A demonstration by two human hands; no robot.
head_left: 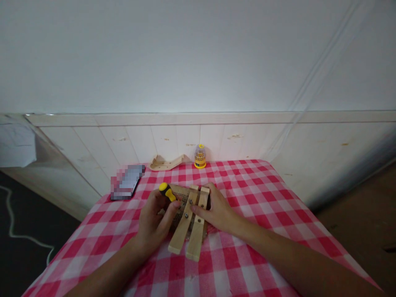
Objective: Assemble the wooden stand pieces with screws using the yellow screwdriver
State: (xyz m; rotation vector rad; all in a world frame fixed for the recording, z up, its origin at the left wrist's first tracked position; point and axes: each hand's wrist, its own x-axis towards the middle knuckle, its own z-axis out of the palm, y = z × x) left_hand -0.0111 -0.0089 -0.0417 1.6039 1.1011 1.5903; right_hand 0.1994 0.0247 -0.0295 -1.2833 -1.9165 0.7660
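Note:
A wooden assembly with two long slats and several dark screws rests at the middle of the checked tablecloth. Behind its slats is a board with dark printed lines. My left hand is closed around a screwdriver with a yellow and black handle, which tilts over the board's left side; its tip is hidden. From the right, my right hand grips the assembly, thumb across the slats near the screws and the other fingers hidden behind the far side.
A pale curved wooden piece lies at the table's back edge by the wall. Beside it stands a clear and yellow bit case. A phone, partly blurred out, lies at the left on the red and white tablecloth.

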